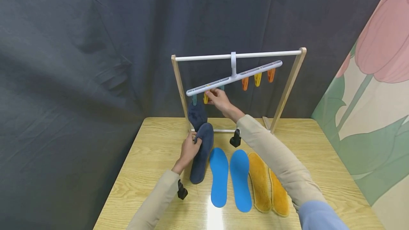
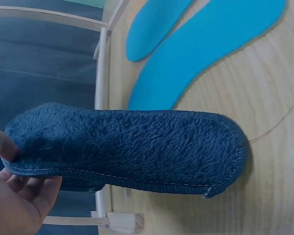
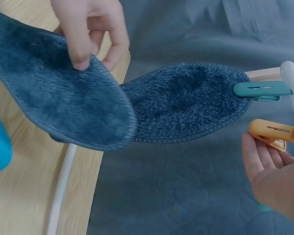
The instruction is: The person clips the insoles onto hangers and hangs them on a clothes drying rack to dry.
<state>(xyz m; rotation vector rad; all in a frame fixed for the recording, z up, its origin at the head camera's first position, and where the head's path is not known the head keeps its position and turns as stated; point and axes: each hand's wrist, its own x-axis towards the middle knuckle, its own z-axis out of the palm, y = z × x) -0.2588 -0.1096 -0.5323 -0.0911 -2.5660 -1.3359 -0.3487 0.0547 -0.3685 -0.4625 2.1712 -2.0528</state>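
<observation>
Our left arm angles up from the bottom edge. Our left hand [image 1: 189, 148] grips a navy fleece insole [image 1: 203, 154] near its upper end, thumb on the plush face, fingers bent behind; the insole slants above the table [image 1: 153, 173]. Our right arm stretches diagonally farther, and our right hand [image 1: 220, 101] pinches a yellow clothespin [image 1: 206, 98] between thumb and fingers, just under the white hanger [image 1: 255, 70]. Our right sleeve [image 1: 274, 152] covers part of the outer golden plush insole [image 1: 280, 196]. The gripped insole hides the lower part of a second navy insole [image 1: 197, 114], hung from a teal clothespin [image 1: 194, 99]; another teal clip lies mostly behind our right hand. Overlocked stitching edges the shaggy navy pile. The flat blue insoles [image 1: 219, 178] look finely textured. Behind stand a pale wooden rack [image 1: 289, 88] and creased dark cloth [image 1: 96, 45].
</observation>
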